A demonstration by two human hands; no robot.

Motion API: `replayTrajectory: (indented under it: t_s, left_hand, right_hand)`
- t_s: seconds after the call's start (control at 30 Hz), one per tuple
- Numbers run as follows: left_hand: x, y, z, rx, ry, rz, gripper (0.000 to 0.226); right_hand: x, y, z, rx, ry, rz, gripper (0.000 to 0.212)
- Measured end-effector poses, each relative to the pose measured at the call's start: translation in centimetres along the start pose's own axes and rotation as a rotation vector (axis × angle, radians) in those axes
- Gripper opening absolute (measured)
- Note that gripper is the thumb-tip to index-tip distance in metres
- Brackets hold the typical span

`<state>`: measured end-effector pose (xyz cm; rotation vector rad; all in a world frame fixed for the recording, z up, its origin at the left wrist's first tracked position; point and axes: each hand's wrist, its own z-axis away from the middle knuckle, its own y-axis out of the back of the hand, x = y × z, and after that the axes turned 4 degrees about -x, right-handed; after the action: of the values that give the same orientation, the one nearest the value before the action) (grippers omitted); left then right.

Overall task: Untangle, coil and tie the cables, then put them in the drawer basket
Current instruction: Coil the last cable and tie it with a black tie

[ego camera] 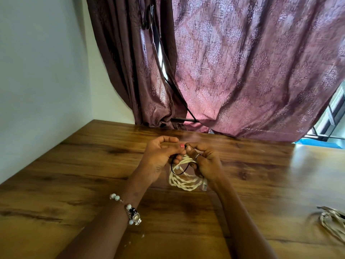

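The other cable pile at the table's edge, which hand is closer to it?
Right. The right hand is between the left hand and that cable pile at the table's right edge, though both hands are far from it, busy with the coiled white cable.

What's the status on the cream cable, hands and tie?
Left hand and right hand both pinch dark band around coiled cream cable. Tie not finished. Second cable bundle waits at table's right edge. Nothing obstructing.
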<state>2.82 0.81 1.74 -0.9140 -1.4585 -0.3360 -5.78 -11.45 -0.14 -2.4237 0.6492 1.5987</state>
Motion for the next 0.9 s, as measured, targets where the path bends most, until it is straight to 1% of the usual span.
replayTrajectory:
  t_s: [0.07, 0.17, 0.23, 0.4, 0.57, 0.67, 0.77, 0.83, 0.9]
  left_hand:
    - [0.0, 0.2, 0.0, -0.039, -0.033, -0.061, 0.028]
    - [0.2, 0.4, -0.1, -0.094, -0.078, -0.232, 0.025]
    - [0.2, 0.5, -0.1, -0.121, -0.076, -0.298, 0.024]
    - [0.8, 0.9, 0.2, -0.175, -0.020, -0.313, 0.019]
    - [1.3, 1.2, 0.3, -0.199, 0.099, -0.283, 0.019]
    - [1.4, 1.4, 0.2, -0.175, 0.114, -0.339, 0.020]
    - [1.3, 1.3, 0.1, -0.124, 0.110, -0.393, 0.010]
    - [1.0, 1.1, -0.1, -0.030, 0.061, -0.430, 0.005]
    - [0.9, 1.1, -0.6, 0.098, -0.031, -0.417, 0.016]
  right_hand:
    - [-0.1, 0.3, -0.1, -0.026, 0.014, 0.018, 0.016]
    - [0.2, 0.8, -0.4, -0.068, 0.061, 0.047, 0.016]
    - [0.4, 1.1, -0.5, -0.089, 0.051, 0.077, 0.015]
    - [-0.2, 1.8, -0.3, -0.121, -0.047, 0.088, 0.015]
    - [-0.2, 2.1, -0.2, -0.188, -0.100, 0.115, 0.011]
    - [-0.9, 2.2, 0.2, -0.239, -0.142, 0.124, 0.014]
    - [-1.1, 2.3, 0.3, -0.250, -0.163, 0.134, 0.015]
    - [-1.1, 2.3, 0.3, -0.237, -0.176, 0.162, 0.013]
    - [-1.3, 2.3, 0.4, -0.243, -0.194, 0.178, 0.014]
